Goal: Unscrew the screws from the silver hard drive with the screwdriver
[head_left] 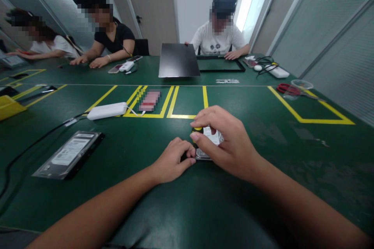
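Observation:
A small hard drive with a white label and silver edge lies on the green table in front of me. My left hand is closed at its left edge, fingers curled against it. Over the drive, my right hand pinches the yellow and black handle of a screwdriver between thumb and fingers. The tool's tip is hidden, and my right hand covers much of the drive. Off to the left lies a larger hard drive, label side up.
A white power strip with a black cable lies beyond the larger drive, near a phone. Red-handled scissors rest at the right. Across the table a person holds a dark panel; two more people sit at the left.

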The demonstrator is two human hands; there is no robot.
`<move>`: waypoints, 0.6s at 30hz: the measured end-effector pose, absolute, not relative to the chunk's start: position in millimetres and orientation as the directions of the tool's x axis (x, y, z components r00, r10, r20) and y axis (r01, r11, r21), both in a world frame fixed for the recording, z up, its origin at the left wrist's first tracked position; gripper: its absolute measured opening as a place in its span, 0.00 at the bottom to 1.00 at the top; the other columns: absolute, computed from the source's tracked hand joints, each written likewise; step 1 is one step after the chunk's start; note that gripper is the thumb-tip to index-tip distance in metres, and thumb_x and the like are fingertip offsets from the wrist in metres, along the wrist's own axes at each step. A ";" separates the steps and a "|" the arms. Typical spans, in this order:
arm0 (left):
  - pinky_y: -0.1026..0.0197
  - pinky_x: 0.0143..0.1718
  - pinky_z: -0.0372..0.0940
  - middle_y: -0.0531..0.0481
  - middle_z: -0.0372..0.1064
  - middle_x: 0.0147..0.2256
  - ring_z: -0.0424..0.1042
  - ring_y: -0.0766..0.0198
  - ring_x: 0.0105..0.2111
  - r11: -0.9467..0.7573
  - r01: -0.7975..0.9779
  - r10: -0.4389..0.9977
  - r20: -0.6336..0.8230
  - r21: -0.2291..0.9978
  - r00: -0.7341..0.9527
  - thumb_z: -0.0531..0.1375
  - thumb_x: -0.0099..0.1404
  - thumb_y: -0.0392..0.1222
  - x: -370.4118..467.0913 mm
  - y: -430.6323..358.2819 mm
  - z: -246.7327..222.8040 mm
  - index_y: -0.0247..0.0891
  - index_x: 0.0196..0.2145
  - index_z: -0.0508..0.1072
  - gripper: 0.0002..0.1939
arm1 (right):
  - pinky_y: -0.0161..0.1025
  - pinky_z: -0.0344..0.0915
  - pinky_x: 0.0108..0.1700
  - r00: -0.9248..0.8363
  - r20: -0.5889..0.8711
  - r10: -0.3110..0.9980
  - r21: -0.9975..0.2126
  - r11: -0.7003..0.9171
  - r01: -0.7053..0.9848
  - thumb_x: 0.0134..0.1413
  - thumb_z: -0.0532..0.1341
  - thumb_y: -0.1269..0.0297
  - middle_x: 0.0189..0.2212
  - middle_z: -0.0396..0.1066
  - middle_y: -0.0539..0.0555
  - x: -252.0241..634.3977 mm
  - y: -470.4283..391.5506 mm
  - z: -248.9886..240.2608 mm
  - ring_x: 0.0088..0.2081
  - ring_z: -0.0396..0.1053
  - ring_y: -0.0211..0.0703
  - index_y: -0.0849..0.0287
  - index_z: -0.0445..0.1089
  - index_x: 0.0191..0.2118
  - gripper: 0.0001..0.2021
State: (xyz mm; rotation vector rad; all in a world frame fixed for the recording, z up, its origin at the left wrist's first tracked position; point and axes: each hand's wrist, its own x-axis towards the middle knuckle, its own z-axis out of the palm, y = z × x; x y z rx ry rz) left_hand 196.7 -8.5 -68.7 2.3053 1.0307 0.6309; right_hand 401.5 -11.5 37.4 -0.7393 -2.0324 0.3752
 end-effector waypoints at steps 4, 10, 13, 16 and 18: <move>0.55 0.44 0.59 0.52 0.67 0.35 0.64 0.58 0.39 -0.553 0.530 0.780 0.177 0.643 0.600 0.61 0.67 0.42 197.9 -9.6 -63.7 0.40 0.38 0.69 0.05 | 0.40 0.64 0.38 -0.386 0.670 0.634 -0.511 0.771 0.380 0.59 0.64 0.63 0.36 0.69 0.54 401.1 -10.3 35.6 0.39 0.67 0.42 0.58 0.73 0.40 0.05; 0.55 0.45 0.59 0.52 0.66 0.36 0.64 0.59 0.39 -0.561 0.525 0.778 0.192 0.640 0.598 0.61 0.67 0.41 196.6 -9.2 -65.6 0.40 0.37 0.68 0.04 | 0.39 0.63 0.38 -0.386 0.682 0.621 -0.481 0.778 0.404 0.59 0.63 0.67 0.34 0.72 0.52 402.1 -11.3 36.3 0.36 0.66 0.41 0.59 0.73 0.40 0.04; 0.54 0.46 0.59 0.51 0.67 0.37 0.64 0.58 0.40 -0.567 0.524 0.776 0.199 0.636 0.598 0.60 0.68 0.42 196.6 -8.3 -67.3 0.40 0.37 0.68 0.04 | 0.40 0.63 0.39 -0.385 0.683 0.621 -0.474 0.777 0.414 0.58 0.62 0.69 0.35 0.73 0.52 403.1 -11.6 36.3 0.36 0.68 0.40 0.60 0.72 0.41 0.06; 0.53 0.46 0.59 0.50 0.69 0.39 0.64 0.57 0.41 -0.569 0.527 0.775 0.197 0.631 0.600 0.59 0.69 0.43 196.9 -7.8 -67.7 0.40 0.38 0.69 0.05 | 0.40 0.64 0.41 -0.383 0.694 0.610 -0.480 0.788 0.384 0.57 0.61 0.72 0.35 0.74 0.53 402.9 -11.2 35.0 0.36 0.69 0.40 0.61 0.72 0.41 0.07; 0.53 0.46 0.59 0.50 0.69 0.39 0.64 0.57 0.41 -0.567 0.530 0.776 0.194 0.630 0.600 0.59 0.69 0.43 196.9 -8.0 -67.6 0.40 0.39 0.70 0.05 | 0.40 0.64 0.42 -0.393 0.696 0.601 -0.487 0.797 0.357 0.57 0.60 0.73 0.36 0.75 0.54 402.2 -10.6 34.1 0.38 0.70 0.41 0.62 0.72 0.41 0.07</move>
